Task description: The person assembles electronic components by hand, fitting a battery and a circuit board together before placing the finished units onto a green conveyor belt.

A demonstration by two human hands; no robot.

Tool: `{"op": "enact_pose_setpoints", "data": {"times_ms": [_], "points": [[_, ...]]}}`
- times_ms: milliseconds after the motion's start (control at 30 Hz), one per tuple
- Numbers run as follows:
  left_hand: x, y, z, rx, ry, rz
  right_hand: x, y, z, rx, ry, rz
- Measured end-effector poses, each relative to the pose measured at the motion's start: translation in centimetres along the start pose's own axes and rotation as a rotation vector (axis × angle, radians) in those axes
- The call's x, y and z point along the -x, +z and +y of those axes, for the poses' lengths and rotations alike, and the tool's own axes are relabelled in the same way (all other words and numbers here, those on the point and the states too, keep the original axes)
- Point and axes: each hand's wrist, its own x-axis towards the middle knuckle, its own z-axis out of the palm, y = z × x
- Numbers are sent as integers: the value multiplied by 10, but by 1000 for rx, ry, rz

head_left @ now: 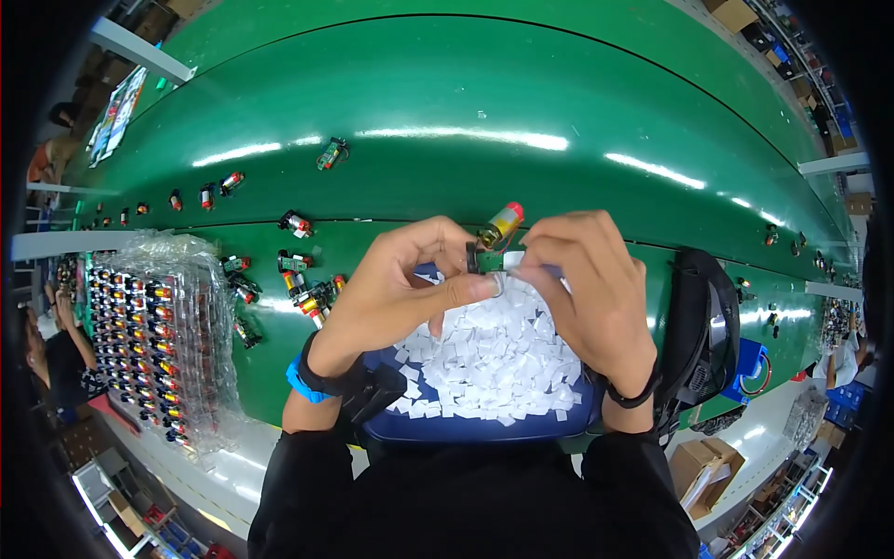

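Note:
My left hand (400, 289) is closed around a small motor assembly (503, 224) with a red-and-yellow cylinder, a brass-coloured end, thin wires and a green circuit board. Its thumb presses on the near side, beside a black round part. My right hand (587, 289) meets it from the right, its fingertips pinched on a small white piece (512, 261) at the assembly. Partly covered by the fingers, the underside of the assembly cannot be made out. Below both hands a heap of small white paper pieces (503, 359) fills a dark blue tray (466, 429) at my lap.
Several similar motor assemblies (307, 293) lie loose left of my hands on the green table (419, 93). Farther left, rows of them stand in a clear plastic tray (200, 326). A black bag (698, 335) and a blue box (748, 371) are at right. Other people sit far left and right.

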Motion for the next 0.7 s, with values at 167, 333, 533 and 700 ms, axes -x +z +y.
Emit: {"op": "enact_pose_setpoints", "data": {"times_ms": [167, 333, 533, 700], "points": [[-3, 17, 0, -544, 324, 250, -1, -12, 13, 15, 180, 76], [-2, 23, 5, -602, 348, 263, -12, -11, 6, -40, 104, -6], [-3, 13, -4, -437, 248, 181, -2, -6, 10, -20, -49, -10], [8, 2, 2, 112, 56, -9, -1, -8, 1, -51, -158, 19]]}}
